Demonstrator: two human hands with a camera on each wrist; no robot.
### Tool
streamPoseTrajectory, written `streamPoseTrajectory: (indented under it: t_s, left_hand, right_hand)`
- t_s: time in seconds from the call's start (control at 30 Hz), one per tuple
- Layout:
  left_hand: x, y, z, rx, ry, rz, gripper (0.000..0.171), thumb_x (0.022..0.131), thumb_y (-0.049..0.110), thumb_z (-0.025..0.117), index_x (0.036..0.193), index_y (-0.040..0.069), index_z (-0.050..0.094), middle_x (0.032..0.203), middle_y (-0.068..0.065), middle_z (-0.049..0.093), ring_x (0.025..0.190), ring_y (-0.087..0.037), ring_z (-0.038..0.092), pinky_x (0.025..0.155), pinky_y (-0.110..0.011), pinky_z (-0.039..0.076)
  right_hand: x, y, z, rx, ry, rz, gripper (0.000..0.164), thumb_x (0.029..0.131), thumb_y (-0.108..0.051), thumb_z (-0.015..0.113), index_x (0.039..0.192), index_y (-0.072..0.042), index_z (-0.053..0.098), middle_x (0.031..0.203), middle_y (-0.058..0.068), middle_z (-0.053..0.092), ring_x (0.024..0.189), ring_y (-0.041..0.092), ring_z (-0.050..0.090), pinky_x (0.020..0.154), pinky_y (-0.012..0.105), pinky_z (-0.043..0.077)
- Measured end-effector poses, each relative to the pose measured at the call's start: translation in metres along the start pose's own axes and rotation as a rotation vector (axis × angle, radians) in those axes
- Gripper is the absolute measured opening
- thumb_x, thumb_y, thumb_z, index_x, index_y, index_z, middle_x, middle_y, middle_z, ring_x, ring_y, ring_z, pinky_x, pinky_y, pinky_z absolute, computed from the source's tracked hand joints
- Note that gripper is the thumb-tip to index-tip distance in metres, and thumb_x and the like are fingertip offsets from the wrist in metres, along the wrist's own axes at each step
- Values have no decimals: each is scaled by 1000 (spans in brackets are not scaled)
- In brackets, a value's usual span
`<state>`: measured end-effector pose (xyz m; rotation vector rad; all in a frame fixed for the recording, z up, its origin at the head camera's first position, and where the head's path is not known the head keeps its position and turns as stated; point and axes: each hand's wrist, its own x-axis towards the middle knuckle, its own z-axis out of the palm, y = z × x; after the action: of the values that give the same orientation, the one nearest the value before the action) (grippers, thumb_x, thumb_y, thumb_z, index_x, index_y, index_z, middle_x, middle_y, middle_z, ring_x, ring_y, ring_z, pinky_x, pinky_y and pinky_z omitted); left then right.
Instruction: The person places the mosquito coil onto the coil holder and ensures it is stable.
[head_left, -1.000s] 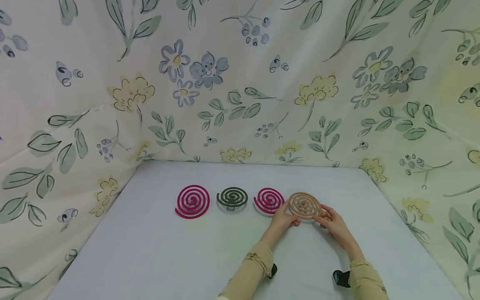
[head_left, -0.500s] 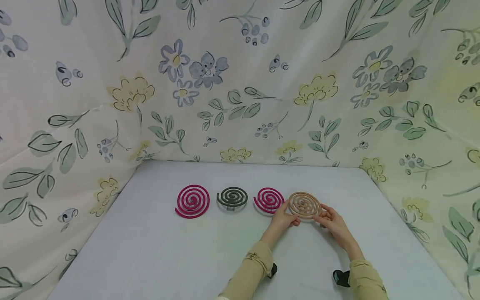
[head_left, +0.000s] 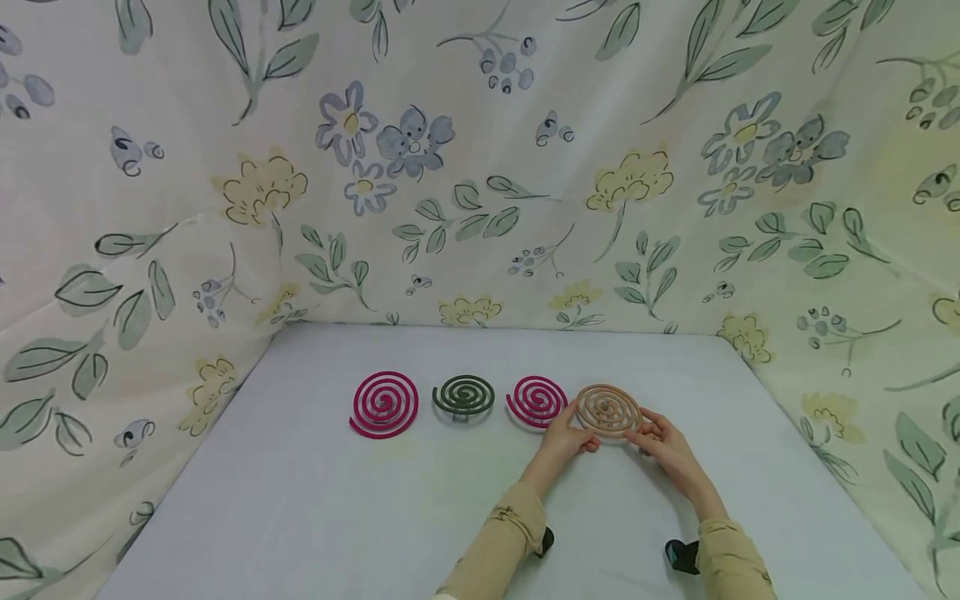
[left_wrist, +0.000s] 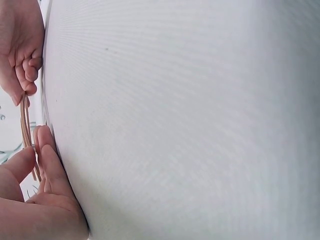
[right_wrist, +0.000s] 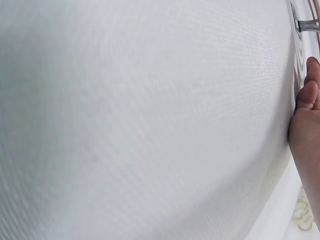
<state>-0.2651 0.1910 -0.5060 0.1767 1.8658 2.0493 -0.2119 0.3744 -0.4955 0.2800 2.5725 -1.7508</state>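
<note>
A tan mosquito coil (head_left: pixel 609 410) lies at the right end of a row of coils in the head view. My left hand (head_left: pixel 562 440) pinches its left edge between thumb and fingers, and my right hand (head_left: pixel 667 450) pinches its right edge. From the left wrist view the coil (left_wrist: pixel 26 125) appears edge-on, raised off the surface, with the left hand (left_wrist: pixel 50 185) below it in the picture and the right hand (left_wrist: pixel 22 50) above. A small metal stand (right_wrist: pixel 308 25) shows under the coil in the right wrist view, beside the right hand (right_wrist: pixel 307 120).
Left of the tan coil stand a pink-red coil (head_left: pixel 537 400), a dark green coil (head_left: pixel 464 395) on a small stand, and another pink-red coil (head_left: pixel 384 405). All are on a white table (head_left: pixel 375 517). Floral cloth (head_left: pixel 480 250) hangs behind and at both sides.
</note>
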Motion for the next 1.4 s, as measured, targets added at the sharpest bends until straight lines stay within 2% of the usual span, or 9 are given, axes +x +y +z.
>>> streamPoseTrajectory:
  t_s: [0.07,0.2,0.3,0.33,0.47,0.67,0.9,1.2,1.4]
  left_hand:
    - [-1,1,-1,9,-10,6,65,85,-7,60,144,0,34,79,-32,67,62,-27,70,62,-33,57]
    - [9,-14,-4,-4,-58,76,69,85,-1,64,146,4,33,70,-24,69,58,-22,69,59,-29,57]
    - [5,-9,-2,-8,-36,65,68,85,-4,63,145,2,32,72,-27,68,59,-23,69,61,-30,57]
    - [-1,0,-1,10,-16,23,67,85,-7,60,145,-1,31,78,-32,67,60,-24,69,63,-32,57]
    - [-12,11,0,10,10,24,62,85,-11,57,143,-6,32,81,-38,64,63,-28,69,63,-31,57]
    - [-12,12,-1,7,-7,10,64,86,-11,56,144,-4,32,87,-40,63,76,-39,70,65,-31,58]
    - [-12,12,-1,-23,-12,-9,64,86,-12,56,144,-4,31,85,-39,64,71,-34,71,65,-30,58]
    - [-14,14,-1,-14,-5,-8,64,85,-12,56,144,-3,32,84,-39,64,75,-37,70,66,-32,58]
    - [-14,13,-1,-23,-13,0,64,84,-12,56,143,-3,34,82,-38,64,64,-26,69,66,-32,58]
  right_hand:
    - [0,0,0,6,-1,6,74,90,-22,64,145,4,21,89,-11,52,75,-3,48,69,18,42]
    - [0,0,0,14,-2,13,74,91,-20,63,146,4,20,89,-10,52,74,-2,48,68,19,42]
    - [1,-1,0,15,5,11,73,91,-20,63,146,3,21,89,-10,52,74,-3,48,68,19,42]
    - [1,-1,0,12,5,10,73,91,-20,63,146,3,21,89,-10,52,74,-3,48,68,18,42]
    - [1,0,-1,0,1,6,74,90,-22,64,146,3,21,90,-11,52,75,-3,49,69,18,42]
    - [0,-2,-1,18,-10,-9,74,91,-19,63,146,5,20,91,-10,53,75,-3,49,67,19,43]
    - [1,-1,-2,16,-11,3,74,91,-19,63,146,4,19,92,-10,53,75,-2,49,67,20,42]
    - [-1,-2,-2,31,-5,-7,74,90,-18,64,146,5,20,89,-12,54,75,-3,50,68,18,42]
    - [-1,-3,-1,19,-7,-6,74,91,-19,63,146,5,20,91,-10,54,75,-3,49,68,19,43]
